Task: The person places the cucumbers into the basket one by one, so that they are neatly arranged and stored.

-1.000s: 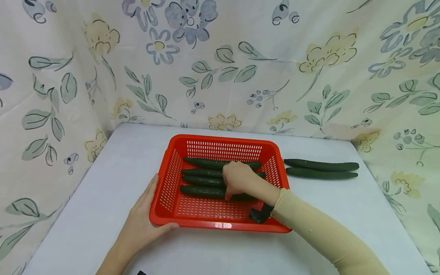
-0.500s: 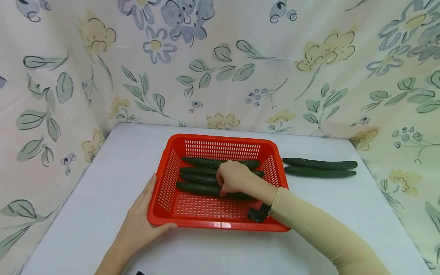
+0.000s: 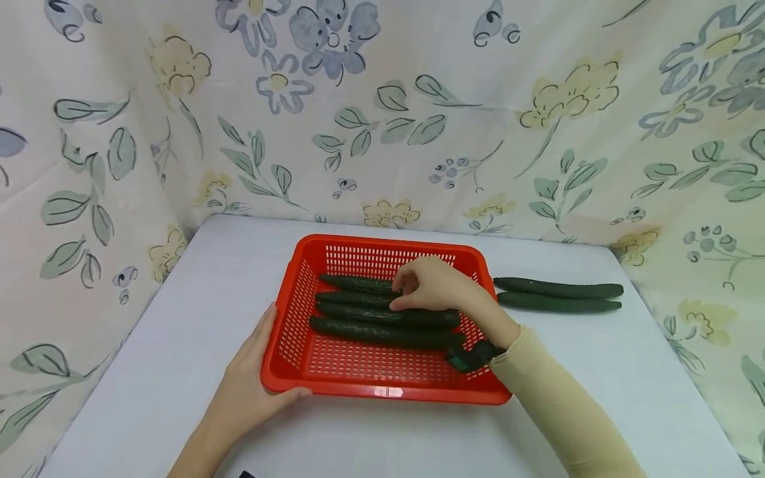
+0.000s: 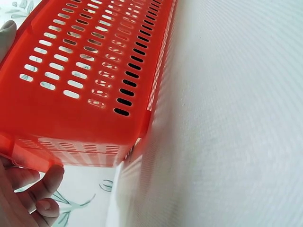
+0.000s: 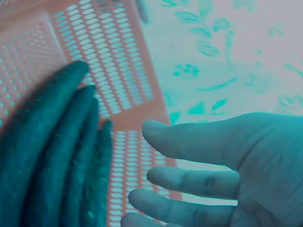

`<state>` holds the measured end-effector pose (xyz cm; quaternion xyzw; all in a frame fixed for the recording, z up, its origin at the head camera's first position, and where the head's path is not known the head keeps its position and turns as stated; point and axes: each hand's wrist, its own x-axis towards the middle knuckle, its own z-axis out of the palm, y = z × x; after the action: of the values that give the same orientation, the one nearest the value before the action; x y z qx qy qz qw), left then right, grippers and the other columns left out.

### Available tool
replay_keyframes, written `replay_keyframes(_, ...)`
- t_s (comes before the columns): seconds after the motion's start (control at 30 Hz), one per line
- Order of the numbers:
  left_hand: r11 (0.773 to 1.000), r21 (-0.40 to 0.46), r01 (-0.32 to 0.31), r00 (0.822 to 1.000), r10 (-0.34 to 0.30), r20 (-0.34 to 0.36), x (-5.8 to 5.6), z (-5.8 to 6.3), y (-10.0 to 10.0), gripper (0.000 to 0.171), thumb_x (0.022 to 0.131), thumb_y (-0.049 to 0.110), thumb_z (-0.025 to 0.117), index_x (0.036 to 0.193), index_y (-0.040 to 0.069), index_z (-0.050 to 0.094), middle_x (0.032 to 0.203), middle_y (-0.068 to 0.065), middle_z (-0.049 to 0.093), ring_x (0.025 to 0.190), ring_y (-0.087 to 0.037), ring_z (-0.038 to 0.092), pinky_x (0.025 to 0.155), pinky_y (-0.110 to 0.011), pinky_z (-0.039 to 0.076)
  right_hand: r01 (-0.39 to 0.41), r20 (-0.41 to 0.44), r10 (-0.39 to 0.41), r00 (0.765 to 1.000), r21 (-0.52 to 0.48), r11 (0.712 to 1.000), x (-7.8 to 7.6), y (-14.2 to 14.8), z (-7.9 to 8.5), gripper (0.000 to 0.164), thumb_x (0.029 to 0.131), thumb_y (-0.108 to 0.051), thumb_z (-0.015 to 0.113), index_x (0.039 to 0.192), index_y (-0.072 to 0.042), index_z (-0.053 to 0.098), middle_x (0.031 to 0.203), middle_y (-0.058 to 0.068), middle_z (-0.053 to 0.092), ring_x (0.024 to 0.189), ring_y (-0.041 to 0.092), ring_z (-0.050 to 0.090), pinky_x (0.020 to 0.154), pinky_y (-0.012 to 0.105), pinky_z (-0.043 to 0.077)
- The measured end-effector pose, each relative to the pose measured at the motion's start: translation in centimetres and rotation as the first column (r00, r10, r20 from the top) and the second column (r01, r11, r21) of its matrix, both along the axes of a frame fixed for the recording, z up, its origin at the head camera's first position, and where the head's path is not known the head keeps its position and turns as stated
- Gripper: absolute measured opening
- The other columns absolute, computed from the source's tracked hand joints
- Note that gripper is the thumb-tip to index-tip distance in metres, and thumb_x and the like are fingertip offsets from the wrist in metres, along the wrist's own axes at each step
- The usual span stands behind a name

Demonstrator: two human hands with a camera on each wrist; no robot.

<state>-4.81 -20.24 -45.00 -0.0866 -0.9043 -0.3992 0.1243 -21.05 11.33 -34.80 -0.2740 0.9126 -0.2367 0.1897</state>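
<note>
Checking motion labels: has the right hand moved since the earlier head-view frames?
Yes. Against the red basket in the head view, the right hand has shifted toward the far rim and slightly right, leaving the nearest cucumber uncovered.

Six cucumbers are on view: four cucumbers [image 3: 387,332] inside one red basket [image 3: 385,392] at center frame, two cucumbers [image 3: 558,303] at right. Two hands, one left hand [image 3: 248,385] and one right hand [image 3: 435,284], share one table [image 3: 197,299].
</note>
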Motion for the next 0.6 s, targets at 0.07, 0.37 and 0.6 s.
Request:
replay_keyframes(0.07, 1.0, 0.0, -0.003, 1.0, 0.003, 0.002, 0.0, 0.0, 0.0, 0.138, 0.065, 0.045, 0.101, 0.172, 0.025, 0.016, 0.172, -0.005, 0.035, 0.143, -0.032, 0.051, 0.093, -0.056, 0.06, 0.012, -0.003, -0.012, 1.0, -0.04, 0.999, 0.0, 0.9, 0.4, 0.027, 0.089, -0.032, 0.087, 0.106, -0.013, 0.079, 0.086, -0.004, 0.073, 0.079, 0.014, 0.066, 0.071, 0.032, 0.056)
replay_keyframes(0.37, 1.0, 0.0, 0.003, 1.0, -0.003, -0.004, -0.1, -0.1, 0.1, 0.139, 0.065, 0.045, 0.101, 0.172, 0.024, 0.016, 0.173, -0.005, 0.033, 0.145, -0.034, 0.049, 0.095, -0.06, 0.058, 0.099, -0.08, -0.115, 0.99, -0.175, 0.98, 0.8, 6.8, 0.9, 0.024, 0.094, -0.031, 0.082, 0.112, -0.015, 0.078, 0.101, -0.003, 0.075, 0.095, 0.018, 0.068, 0.085, 0.039, 0.058)
replay_keyframes(0.6, 1.0, 0.026, 0.006, 1.0, -0.006, 0.003, -0.2, 0.0, 0.1, 0.137, 0.066, 0.043, 0.101, 0.172, 0.023, 0.017, 0.172, -0.007, 0.034, 0.142, -0.035, 0.051, 0.091, -0.058, 0.06, 0.173, -0.172, -0.226, 0.959, -0.275, 0.946, 2.3, 11.1, 0.2, 0.023, 0.096, -0.027, 0.08, 0.115, -0.014, 0.077, 0.103, -0.001, 0.076, 0.098, 0.018, 0.068, 0.083, 0.039, 0.058)
